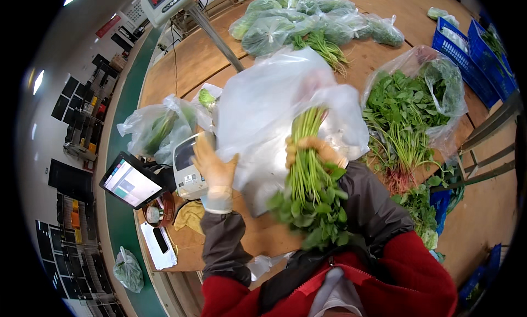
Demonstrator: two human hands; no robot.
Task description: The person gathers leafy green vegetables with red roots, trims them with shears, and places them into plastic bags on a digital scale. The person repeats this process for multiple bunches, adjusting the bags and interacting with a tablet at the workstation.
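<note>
My right hand [315, 147], in a pale glove, wraps round a bunch of leafy greens [310, 191]. The stems point away from me and the leaves hang toward my chest. My left hand [214, 166], gloved too, has its fingers stretched out beside a white label printer [188, 169], partly covering it; whether it touches the printer I cannot tell. Between and beyond my hands a large clear plastic bag [263, 97] lies over a shiny metal scale plate [263, 188]. The stem ends of the bunch are in front of the bag.
Right of the bag, an open plastic bag of greens [403, 105] lies on the wooden table [164, 78]. Bagged vegetables [307, 23] are heaped at the back. A scale display [170, 1] on a pole, a tablet screen [132, 180] and blue crates [453, 56] stand around.
</note>
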